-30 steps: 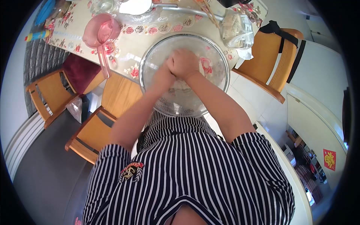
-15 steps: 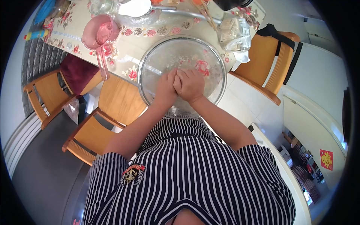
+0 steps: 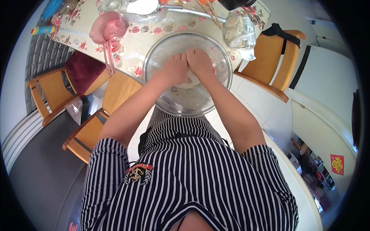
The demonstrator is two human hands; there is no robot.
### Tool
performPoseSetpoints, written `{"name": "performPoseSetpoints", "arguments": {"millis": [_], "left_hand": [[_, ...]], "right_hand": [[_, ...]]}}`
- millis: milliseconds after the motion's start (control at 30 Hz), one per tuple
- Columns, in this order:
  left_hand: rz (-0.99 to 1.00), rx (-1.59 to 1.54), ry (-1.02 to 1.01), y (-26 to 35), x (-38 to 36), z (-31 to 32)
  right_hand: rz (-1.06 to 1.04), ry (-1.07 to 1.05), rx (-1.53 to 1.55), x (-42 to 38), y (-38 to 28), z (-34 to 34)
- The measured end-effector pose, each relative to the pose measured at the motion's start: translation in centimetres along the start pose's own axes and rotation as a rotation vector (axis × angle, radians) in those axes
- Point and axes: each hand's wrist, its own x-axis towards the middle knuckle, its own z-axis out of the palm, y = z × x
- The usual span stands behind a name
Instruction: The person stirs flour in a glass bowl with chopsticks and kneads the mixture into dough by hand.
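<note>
A large clear glass bowl stands at the table's front edge, close to my body. Both hands reach down inside it, side by side. My left hand and my right hand have their fingers bent and pressed on a pale, dough-like mass, partly hidden beneath them. Whitish residue marks the inner wall of the bowl. Left of the bowl lies a pink translucent ladle-like pot, its handle toward me.
The flowered table also holds a white-headed metal utensil, chopsticks and a plastic bag. Wooden chairs stand at the left and right.
My hands, clasped together before, have moved forward and lower in the bowl, now side by side with the pale mass showing under them. The view has shifted slightly.
</note>
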Motion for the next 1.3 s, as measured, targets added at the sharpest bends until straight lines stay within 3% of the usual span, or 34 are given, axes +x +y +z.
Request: {"name": "performPoseSetpoints", "arguments": {"millis": [33, 100, 133, 200, 233, 300, 433, 500, 533, 600, 633, 700, 833, 900, 933, 1000, 1033, 1067, 1100, 1133, 1167, 1200, 1233, 1267, 1300], "left_hand": [[0.005, -0.007, -0.005, 0.5, -1.3, 0.0], [0.047, -0.459, 0.147, 0.7, -3.4, -0.3], [0.049, -0.463, 0.139, 1.3, -4.4, 1.0], [-0.155, -0.639, 0.379, 2.1, -5.6, 5.1], [-0.161, -0.639, 0.377, 2.0, -5.1, 6.9], [-0.203, -0.565, 0.647, 1.6, -4.3, 9.0], [-0.262, -0.48, 0.545, -0.3, -1.7, 8.7], [-0.21, -0.527, 0.412, -0.9, -0.9, 5.8], [-0.208, -0.524, 0.418, -2.0, -0.2, 5.7], [-0.205, -0.712, 0.205, -4.3, 1.6, 4.5], [-0.201, -0.768, 0.143, -4.6, 2.1, 3.5], [-0.16, -0.223, -0.045, -3.6, 2.3, -0.5], [0.055, -0.359, -0.082, -0.2, -1.6, -2.1], [-0.089, -0.424, 0.09, 1.4, -3.9, 0.0], [-0.094, -0.427, 0.085, 2.2, -4.7, 1.7], [-0.202, -0.87, 0.33, 3.7, -4.8, 5.5], [-0.18, -0.813, 0.494, 4.2, -4.8, 6.1], [-0.182, -0.819, 0.476, 4.2, -4.4, 6.7], [-0.246, -0.781, 0.612, 4.2, -4.0, 7.2], [-0.31, -0.734, 0.754, 4.0, -3.5, 7.6], [-0.318, -0.735, 0.746, 3.6, -3.1, 7.9], [-0.301, -0.673, 0.673, 2.9, -2.5, 7.9], [-0.275, -0.607, 0.615, 2.0, -1.4, 7.6], [-0.267, -0.598, 0.63, 0.7, -0.3, 7.1], [-0.185, -0.725, 0.495, -0.7, 0.4, 6.6]], "right_hand": [[0.01, -0.001, -0.005, -1.5, 0.7, 0.1], [-0.428, 0.229, -0.089, -4.5, 2.0, 0.7], [-0.42, 0.227, -0.09, -5.4, 2.5, 0.9], [-0.663, 0.313, -0.219, -6.1, 3.1, 1.7], [-0.664, 0.308, -0.216, -5.5, 3.2, 2.2], [-0.922, 0.541, -0.148, -4.0, 3.1, 3.5], [-0.83, 0.342, -0.321, -0.3, 3.7, 3.7], [-0.602, 0.133, -0.425, 1.2, 2.7, 3.6], [-0.606, 0.138, -0.426, 1.1, 1.5, 3.2], [-0.195, 0.01, -0.334, 1.3, -1.4, 2.1], [-0.212, 0.026, -0.337, 2.8, -0.4, 2.5], [-0.583, 0.013, -0.346, 6.0, 3.5, 4.0], [-0.352, 0.031, -0.005, -2.7, -0.8, -1.0], [-0.499, 0.022, -0.346, -5.1, 0.9, -1.4], [-0.497, 0.015, -0.344, -5.5, 1.9, -0.7], [-0.89, 0.364, -0.046, -5.0, 3.6, 0.9], [-0.876, 0.363, -0.045, -4.4, 3.5, 1.4], [-0.977, 0.451, -0.084, -3.4, 3.3, 2.1], [-1.082, 0.535, -0.124, -2.4, 3.3, 2.6], [-1.076, 0.528, -0.124, -1.4, 3.3, 2.4], [-1.016, 0.387, -0.204, -0.6, 3.3, 2.1], [-0.954, 0.25, -0.279, -0.1, 3.4, 2.1], [-0.961, 0.259, -0.277, 0.8, 3.1, 2.1], [-0.844, 0.144, -0.358, 1.8, 2.6, 2.2], [-0.717, 0.026, -0.437, 2.2, 2.2, 2.3]]}}
